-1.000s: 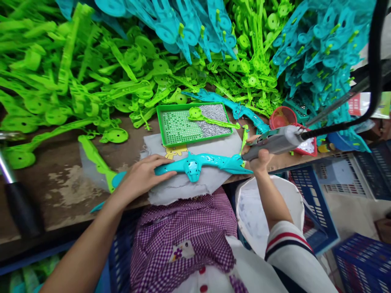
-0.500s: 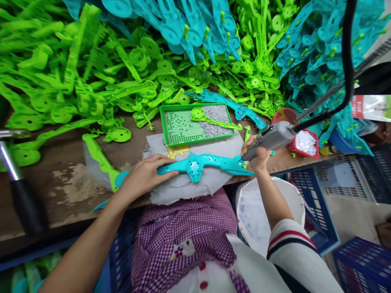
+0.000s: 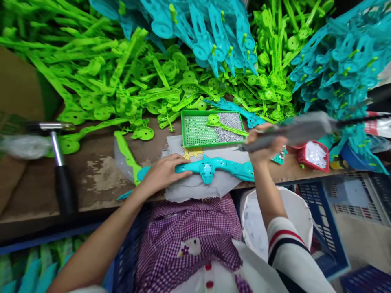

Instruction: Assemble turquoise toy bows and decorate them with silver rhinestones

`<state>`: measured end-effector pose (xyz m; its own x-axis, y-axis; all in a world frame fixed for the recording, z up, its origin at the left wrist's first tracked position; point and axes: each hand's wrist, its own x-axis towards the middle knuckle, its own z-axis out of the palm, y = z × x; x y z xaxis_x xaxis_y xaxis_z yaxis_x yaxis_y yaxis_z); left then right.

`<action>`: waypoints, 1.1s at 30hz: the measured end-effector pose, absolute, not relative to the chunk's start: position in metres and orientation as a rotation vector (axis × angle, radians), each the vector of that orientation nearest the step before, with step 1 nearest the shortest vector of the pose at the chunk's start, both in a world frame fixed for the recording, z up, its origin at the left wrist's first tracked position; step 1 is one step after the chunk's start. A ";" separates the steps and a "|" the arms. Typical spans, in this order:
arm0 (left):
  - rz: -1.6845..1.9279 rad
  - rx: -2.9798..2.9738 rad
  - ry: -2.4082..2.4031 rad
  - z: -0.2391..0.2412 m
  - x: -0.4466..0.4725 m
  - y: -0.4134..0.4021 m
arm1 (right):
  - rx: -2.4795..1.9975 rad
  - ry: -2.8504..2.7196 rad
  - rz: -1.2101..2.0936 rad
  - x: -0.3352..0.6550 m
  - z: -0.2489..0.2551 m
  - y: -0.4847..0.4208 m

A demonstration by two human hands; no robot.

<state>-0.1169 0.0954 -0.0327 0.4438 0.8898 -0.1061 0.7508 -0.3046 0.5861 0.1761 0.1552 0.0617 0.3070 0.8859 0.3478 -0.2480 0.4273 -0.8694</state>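
A turquoise plastic piece (image 3: 227,164) with a head-shaped bulge at its middle lies across a grey cloth (image 3: 195,191) at the bench edge. My left hand (image 3: 163,175) grips its left part, thumb on the near side and fingers on the far side. In my right hand (image 3: 264,148) is a grey electric screwdriver (image 3: 308,127), blurred by motion. Its tip points left, above the cloth and apart from the turquoise piece. Just beyond the cloth, a green tray (image 3: 198,145) holds many small screws (image 3: 230,122), with a lime-green arm piece (image 3: 226,126) resting across it.
Heaps of lime-green parts (image 3: 122,81) and turquoise parts (image 3: 201,32) fill the back. A hammer (image 3: 62,171) lies at left. On the right stand a red basket (image 3: 326,162) of white pieces and, below the bench, a white-lined bin (image 3: 297,203). A black cord trails from the screwdriver.
My right hand has raised the screwdriver off the right end of the turquoise piece, its tip swinging up and away. My left hand keeps its grip. The view has shifted left.
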 end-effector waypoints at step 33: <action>0.353 2.137 1.401 -0.029 -0.114 0.092 | -0.977 -1.183 0.951 0.109 0.007 0.230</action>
